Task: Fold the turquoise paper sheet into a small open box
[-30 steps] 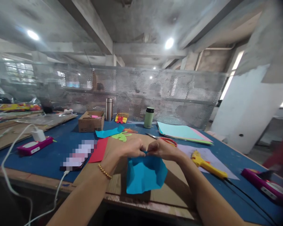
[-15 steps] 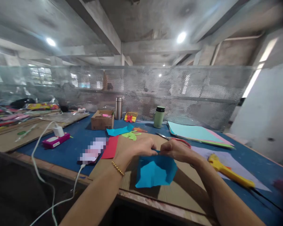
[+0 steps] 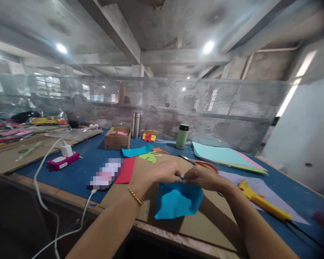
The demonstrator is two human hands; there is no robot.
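A sheet of blue paper (image 3: pixel 178 202) hangs creased above the brown cardboard (image 3: pixel 213 219), its lower edge uneven. My left hand (image 3: pixel 166 172) pinches its top edge, with a gold bead bracelet on that wrist. Close beside it, my right hand (image 3: pixel 201 176) grips the same edge, fingers closed. The fingertips nearly meet, and the part of the paper between them is hidden. Just behind the right hand lie red-handled scissors (image 3: pixel 206 165). Left of the hands is a piece of red paper (image 3: pixel 126 170), with light green paper cut-outs (image 3: pixel 150 157) beyond it.
A yellow glue gun (image 3: pixel 264 203) lies on pale purple paper (image 3: pixel 294 212) at right. Coloured sheets (image 3: pixel 226 154) are stacked behind. A green bottle (image 3: pixel 182 136), a steel flask (image 3: pixel 136 126) and a cardboard box (image 3: pixel 117 138) stand at the back. A phone (image 3: pixel 106 174) on a cable lies left.
Both hands still pinch the blue paper's top edge, shifting only slightly. The whole view has moved a little, so the table sits slightly lower in the picture.
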